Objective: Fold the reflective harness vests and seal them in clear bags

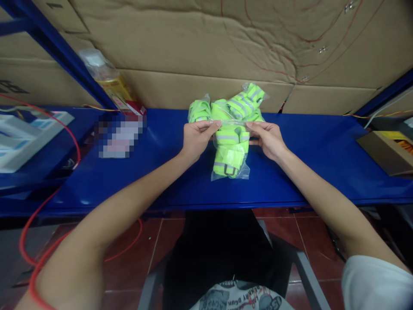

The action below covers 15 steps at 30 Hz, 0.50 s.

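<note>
A clear plastic bag (230, 157) holds a folded neon-yellow strap with grey reflective stripes and a dark buckle. My left hand (199, 137) pinches the upper left corner of this bag between thumb and fingers. At the opposite upper corner, my right hand (266, 137) grips the edge in the same way, so the top is stretched between both hands. Just behind lie more bagged neon-yellow straps (247, 102), partly hidden by the held bag and heaped against the cardboard.
The blue table (167, 181) has a cardboard wall (193, 51) behind it. A plastic bottle (111, 82) leans at the back left. A red hose (77, 148) loops along the left side. An open cardboard box (383, 153) sits at the right, and a white device (32, 140) at the left.
</note>
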Each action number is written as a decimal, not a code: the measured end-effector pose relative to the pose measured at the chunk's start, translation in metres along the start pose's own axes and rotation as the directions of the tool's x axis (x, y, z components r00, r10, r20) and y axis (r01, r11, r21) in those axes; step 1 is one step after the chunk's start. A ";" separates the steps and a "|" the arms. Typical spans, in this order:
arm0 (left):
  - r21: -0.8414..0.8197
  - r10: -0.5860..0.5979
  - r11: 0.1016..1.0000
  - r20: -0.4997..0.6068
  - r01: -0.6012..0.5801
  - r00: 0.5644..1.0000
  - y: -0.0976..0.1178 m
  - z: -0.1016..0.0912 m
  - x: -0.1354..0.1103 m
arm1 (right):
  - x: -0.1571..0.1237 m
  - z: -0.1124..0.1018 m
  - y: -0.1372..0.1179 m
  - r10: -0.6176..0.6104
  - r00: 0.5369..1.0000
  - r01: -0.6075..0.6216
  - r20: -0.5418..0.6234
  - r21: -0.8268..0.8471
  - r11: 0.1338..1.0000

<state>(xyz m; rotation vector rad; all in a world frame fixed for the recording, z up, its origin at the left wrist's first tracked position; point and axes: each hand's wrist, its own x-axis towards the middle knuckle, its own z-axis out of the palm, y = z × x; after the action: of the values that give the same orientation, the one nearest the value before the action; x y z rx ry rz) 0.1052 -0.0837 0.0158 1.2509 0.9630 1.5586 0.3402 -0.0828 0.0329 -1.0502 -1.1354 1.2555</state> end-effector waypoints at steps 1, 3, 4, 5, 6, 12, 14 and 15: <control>0.006 0.007 1.000 0.002 -0.007 1.000 0.000 0.000 0.000 | 0.000 -0.001 0.000 0.002 1.000 -0.002 0.008 -0.013 1.000; 0.019 0.028 0.999 0.011 -0.029 1.000 -0.001 0.000 -0.001 | 0.001 -0.002 0.000 0.008 1.000 -0.008 0.007 -0.029 1.000; 0.024 0.039 0.999 0.013 -0.040 0.999 -0.001 0.000 -0.001 | 0.001 -0.003 -0.001 0.021 1.000 -0.020 0.008 -0.037 0.999; 0.027 0.048 0.998 0.012 -0.048 0.999 -0.002 0.000 -0.001 | 0.001 -0.003 -0.001 0.035 0.999 -0.035 0.014 -0.045 0.998; 0.027 0.053 0.998 0.009 -0.053 0.999 -0.002 0.000 -0.001 | 0.001 -0.003 -0.001 0.043 0.999 -0.042 0.023 -0.054 0.998; 0.023 0.038 0.999 0.011 -0.038 0.999 -0.003 -0.001 0.000 | 0.000 0.000 0.002 -0.067 0.997 0.070 0.041 -0.072 0.995; 0.035 0.032 0.999 0.024 -0.033 0.999 -0.003 -0.001 0.000 | 0.000 0.001 0.003 -0.090 0.996 0.092 0.029 -0.086 0.992; 0.038 0.031 0.999 0.030 -0.032 0.999 -0.003 -0.001 -0.001 | 0.000 0.001 0.003 -0.092 0.995 0.095 0.027 -0.093 0.991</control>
<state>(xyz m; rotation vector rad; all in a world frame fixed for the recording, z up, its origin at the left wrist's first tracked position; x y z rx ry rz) 0.1047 -0.0835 0.0127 1.3177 0.9630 1.5481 0.3386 -0.0827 0.0306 -1.0423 -1.2575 1.1522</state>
